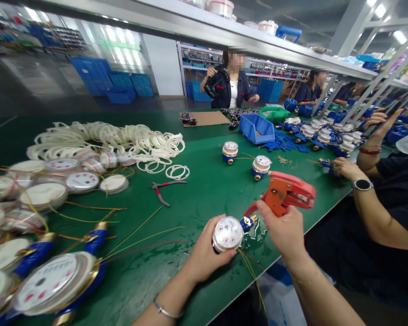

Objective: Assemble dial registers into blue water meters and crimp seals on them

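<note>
Your left hand [206,253] grips the water meter [228,233] near the tabletop's [193,194] near edge; your right hand [285,231] grips the red wire stripper [283,194]. Judged step: positioning both. The next move appears to call for separated wires [257,281].

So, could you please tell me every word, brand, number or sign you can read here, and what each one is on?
None can be read with certainty.
Meter in the left hand: dial print too small and blurred.
Large meter at lower left: red marks show, but its print is blurred.
Red-and-orange tool in the right hand: no legible lettering.
Watch on a co-worker's wrist: face too small to read.
</note>
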A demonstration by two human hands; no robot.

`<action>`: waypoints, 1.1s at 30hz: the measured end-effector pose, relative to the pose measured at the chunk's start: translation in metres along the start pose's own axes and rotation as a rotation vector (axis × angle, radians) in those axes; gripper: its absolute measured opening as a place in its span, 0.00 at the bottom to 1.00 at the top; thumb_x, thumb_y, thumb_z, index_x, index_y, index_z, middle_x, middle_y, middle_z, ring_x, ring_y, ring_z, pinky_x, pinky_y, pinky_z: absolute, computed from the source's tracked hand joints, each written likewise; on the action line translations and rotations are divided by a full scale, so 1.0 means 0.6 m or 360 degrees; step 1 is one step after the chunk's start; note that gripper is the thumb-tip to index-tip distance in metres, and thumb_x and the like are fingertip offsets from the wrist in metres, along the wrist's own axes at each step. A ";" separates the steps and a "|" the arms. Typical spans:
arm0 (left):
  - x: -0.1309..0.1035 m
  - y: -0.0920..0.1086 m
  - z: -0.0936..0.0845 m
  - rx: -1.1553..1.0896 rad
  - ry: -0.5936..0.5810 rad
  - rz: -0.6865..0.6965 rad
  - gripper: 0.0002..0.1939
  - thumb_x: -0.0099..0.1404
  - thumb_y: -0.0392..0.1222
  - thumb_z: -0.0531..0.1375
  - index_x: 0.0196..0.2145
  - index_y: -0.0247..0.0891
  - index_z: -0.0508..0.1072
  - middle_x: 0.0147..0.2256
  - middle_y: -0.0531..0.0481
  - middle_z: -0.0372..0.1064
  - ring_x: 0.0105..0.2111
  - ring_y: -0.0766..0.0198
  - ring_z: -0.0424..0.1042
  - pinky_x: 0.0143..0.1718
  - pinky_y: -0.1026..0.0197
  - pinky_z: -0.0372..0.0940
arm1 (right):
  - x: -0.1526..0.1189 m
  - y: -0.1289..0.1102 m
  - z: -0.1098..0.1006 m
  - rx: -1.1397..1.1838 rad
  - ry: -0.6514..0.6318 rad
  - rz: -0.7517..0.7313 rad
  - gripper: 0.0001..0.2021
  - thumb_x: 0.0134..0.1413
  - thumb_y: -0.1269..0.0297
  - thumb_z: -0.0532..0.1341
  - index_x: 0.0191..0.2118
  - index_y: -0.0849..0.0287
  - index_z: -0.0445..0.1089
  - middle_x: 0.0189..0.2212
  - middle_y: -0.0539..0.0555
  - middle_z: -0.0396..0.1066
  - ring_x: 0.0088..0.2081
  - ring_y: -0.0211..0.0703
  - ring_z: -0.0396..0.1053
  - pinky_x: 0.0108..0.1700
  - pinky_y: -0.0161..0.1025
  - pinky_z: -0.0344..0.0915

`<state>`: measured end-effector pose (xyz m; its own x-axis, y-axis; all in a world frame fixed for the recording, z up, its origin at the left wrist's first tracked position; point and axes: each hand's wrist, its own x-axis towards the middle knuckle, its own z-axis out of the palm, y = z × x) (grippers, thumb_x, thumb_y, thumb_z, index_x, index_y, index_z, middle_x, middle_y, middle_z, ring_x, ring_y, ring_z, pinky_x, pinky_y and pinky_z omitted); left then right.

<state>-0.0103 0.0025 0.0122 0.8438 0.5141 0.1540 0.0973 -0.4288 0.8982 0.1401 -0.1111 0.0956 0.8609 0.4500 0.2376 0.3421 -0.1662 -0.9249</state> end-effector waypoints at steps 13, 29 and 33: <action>-0.009 0.002 0.005 -0.0100 0.0008 -0.0055 0.39 0.48 0.36 0.66 0.56 0.38 0.54 0.54 0.42 0.59 0.54 0.51 0.62 0.57 0.48 0.56 | -0.012 0.004 0.009 -0.0155 -0.0016 0.0104 0.19 0.45 0.51 0.63 0.31 0.65 0.74 0.21 0.53 0.72 0.25 0.44 0.68 0.29 0.39 0.63; -0.021 0.001 0.010 -0.0299 0.0070 -0.0002 0.31 0.55 0.43 0.63 0.54 0.35 0.60 0.50 0.42 0.65 0.49 0.52 0.66 0.52 0.54 0.61 | -0.116 -0.012 0.058 -0.0038 -0.0693 -0.0658 0.11 0.53 0.64 0.61 0.42 0.57 0.73 0.34 0.53 0.76 0.35 0.42 0.75 0.40 0.36 0.72; -0.020 -0.002 0.010 -0.0314 0.0061 0.0004 0.33 0.52 0.42 0.65 0.54 0.35 0.60 0.49 0.43 0.67 0.47 0.53 0.68 0.51 0.54 0.62 | -0.123 -0.009 0.055 -0.0039 -0.0716 -0.0636 0.12 0.53 0.63 0.61 0.44 0.57 0.72 0.34 0.54 0.76 0.34 0.43 0.74 0.38 0.37 0.72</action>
<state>-0.0176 -0.0077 0.0066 0.8228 0.5428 0.1682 -0.0132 -0.2778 0.9606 0.0621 -0.1144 0.0729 0.4220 0.8079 0.4114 0.6193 0.0745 -0.7816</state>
